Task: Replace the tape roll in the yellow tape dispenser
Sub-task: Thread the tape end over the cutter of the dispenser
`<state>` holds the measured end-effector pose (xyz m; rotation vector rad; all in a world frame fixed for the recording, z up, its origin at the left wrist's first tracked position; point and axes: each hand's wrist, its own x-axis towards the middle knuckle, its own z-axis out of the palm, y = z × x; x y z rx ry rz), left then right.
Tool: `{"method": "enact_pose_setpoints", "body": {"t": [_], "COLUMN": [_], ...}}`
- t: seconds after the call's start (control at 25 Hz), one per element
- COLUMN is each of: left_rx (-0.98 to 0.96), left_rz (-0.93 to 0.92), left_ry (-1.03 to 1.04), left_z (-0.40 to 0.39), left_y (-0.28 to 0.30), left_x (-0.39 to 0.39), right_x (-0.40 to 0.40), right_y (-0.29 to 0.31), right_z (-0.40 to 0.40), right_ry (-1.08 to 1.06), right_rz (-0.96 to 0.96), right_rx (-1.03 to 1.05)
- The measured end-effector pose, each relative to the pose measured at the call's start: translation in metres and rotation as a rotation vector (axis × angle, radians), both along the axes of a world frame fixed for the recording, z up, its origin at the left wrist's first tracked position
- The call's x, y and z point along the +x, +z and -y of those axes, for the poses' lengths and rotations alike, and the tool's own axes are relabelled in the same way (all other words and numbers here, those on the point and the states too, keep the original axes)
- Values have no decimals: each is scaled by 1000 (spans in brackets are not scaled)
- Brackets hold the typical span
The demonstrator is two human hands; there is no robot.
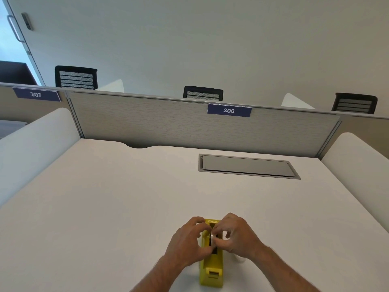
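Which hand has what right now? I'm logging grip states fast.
Left hand: grips the side of the yellow tape dispenser.
Right hand: fingers pinch the tape roll at the dispenser's slot.

Your two forearms come into view from the bottom edge, bare from the frame edge to the wrist, with no sleeve or cuff on either. Your bare left hand [189, 239] and bare right hand [237, 234] carry no glove, ring, watch or band that shows here.
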<state>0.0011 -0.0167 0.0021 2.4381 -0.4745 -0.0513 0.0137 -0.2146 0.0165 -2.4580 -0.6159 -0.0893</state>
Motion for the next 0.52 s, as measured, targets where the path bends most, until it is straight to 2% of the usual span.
{"method": "enact_pose_setpoints", "body": {"t": [0.24,0.52], "left_rx": [-5,-5], "left_rz": [10,-20], "left_ry": [2,-12], "left_z": [0,-2], "left_y": [-1,-3], "left_x": [0,4], "right_x": [1,0], "right_y": [2,-3], "right_z": [0,-1], "right_ry": [-13,-30], "right_rz": [-9,-45], "right_rx": [32,-31]}}
